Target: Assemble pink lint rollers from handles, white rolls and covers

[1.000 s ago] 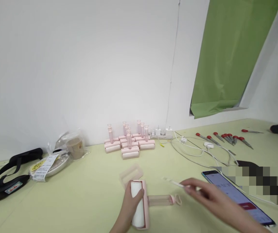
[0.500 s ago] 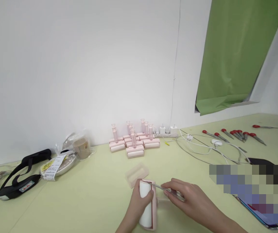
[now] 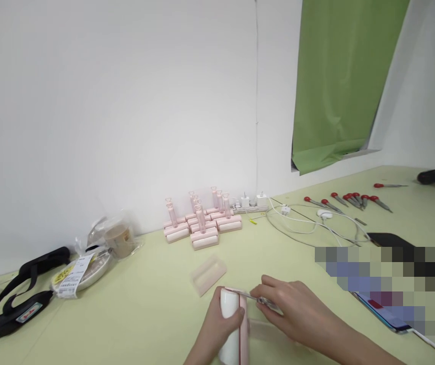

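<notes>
My left hand grips a pink lint roller by its white roll at the bottom middle of the table. My right hand pinches thin metal tweezers, whose tip touches the top of the roller's pink frame. The roller's clear handle lies under my right hand. A loose translucent pink cover lies on the table just behind the roller.
A stack of several pink lint rollers stands by the wall beside a power strip. White cables and red-handled screwdrivers lie at the right, a phone near my right arm. A black strap and wrapped food dish sit left.
My right hand has brought the tweezers left from the open table onto the roller's frame. The view has shifted slightly; my left hand has kept its grip.
</notes>
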Demonstrator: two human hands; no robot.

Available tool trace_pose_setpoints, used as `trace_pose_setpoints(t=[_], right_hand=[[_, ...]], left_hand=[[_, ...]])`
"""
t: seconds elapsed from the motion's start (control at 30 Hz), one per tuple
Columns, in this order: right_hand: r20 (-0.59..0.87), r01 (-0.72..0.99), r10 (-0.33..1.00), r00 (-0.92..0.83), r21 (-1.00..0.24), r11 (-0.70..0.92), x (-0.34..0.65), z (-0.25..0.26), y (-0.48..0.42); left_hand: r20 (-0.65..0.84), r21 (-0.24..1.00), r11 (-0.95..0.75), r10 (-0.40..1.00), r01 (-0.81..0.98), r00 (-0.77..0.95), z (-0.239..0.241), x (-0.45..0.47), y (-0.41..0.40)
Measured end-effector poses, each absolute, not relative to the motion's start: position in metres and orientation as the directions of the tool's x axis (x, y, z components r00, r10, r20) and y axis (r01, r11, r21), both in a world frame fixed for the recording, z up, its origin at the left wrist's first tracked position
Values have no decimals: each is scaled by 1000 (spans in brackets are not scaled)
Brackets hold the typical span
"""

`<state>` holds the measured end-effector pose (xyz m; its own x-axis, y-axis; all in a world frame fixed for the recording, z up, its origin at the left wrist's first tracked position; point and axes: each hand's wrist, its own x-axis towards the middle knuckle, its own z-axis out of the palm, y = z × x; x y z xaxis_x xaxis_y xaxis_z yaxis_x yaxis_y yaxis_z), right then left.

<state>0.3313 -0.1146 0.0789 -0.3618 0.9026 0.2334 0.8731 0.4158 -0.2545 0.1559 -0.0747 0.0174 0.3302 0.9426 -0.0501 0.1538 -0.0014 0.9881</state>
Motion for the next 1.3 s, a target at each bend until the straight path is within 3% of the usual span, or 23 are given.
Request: trace_pose_setpoints(t=[0.13,0.47,0.93,1.23,1.3], right_hand=[[264,866,900,-347,-279,416,332,66,-111],[331,944,912,-240,-141,300,358,42,-89],[300,985,947,-112,-96,146,376,51,-68],[225,975,974,-20,-213,69,375,44,-60],[233,946,972,10,-318,67,378,54,-61]], left_hand=[[-56,985,6,957,174,284,14,164,-71],[-121,961,73,978,265,170,11,207,-33],[13,922,-91,979,376,205,10,245,-4],[155,819,-207,978,535,141,46,241,-15],[192,764,-247,969,597,155,60,220,-15]])
